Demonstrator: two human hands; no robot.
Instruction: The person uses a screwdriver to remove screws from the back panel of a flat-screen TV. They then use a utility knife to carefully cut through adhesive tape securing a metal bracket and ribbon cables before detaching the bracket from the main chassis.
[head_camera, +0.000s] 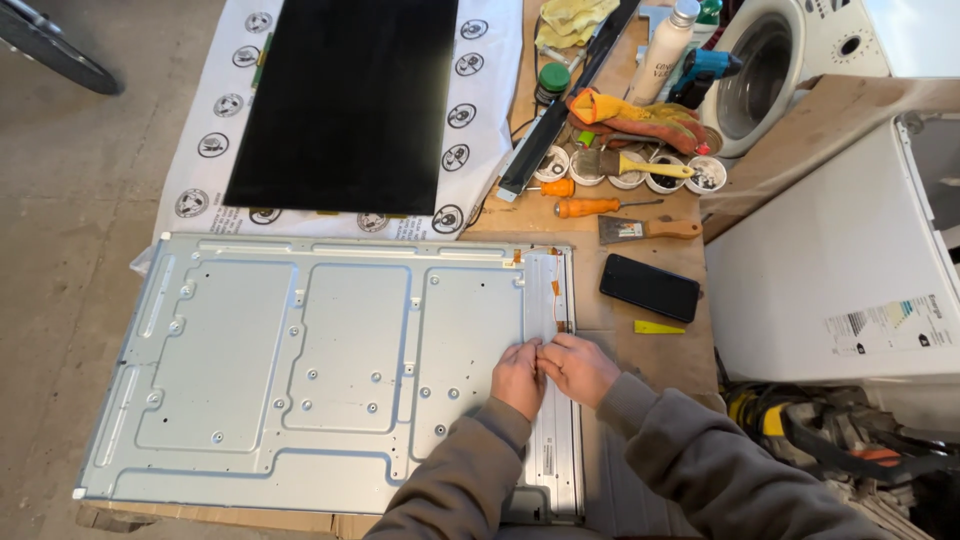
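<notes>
Both hands meet at the right edge of a metal display back panel (320, 370) lying flat on the bench; left hand (518, 378) and right hand (578, 368) pinch closed on what seems a thin orange ribbon cable (556, 305); phone (650, 287) lies nearby.

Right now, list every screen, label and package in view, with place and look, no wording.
Black display panel: top centre, flat glossy rectangle on a white sheet printed with round symbols.
Phone: right of the metal back panel, dark blank screen.
Sticker label: on the white appliance at right, white with coloured bars.
Bottle: top right, cream, labelled.
</notes>
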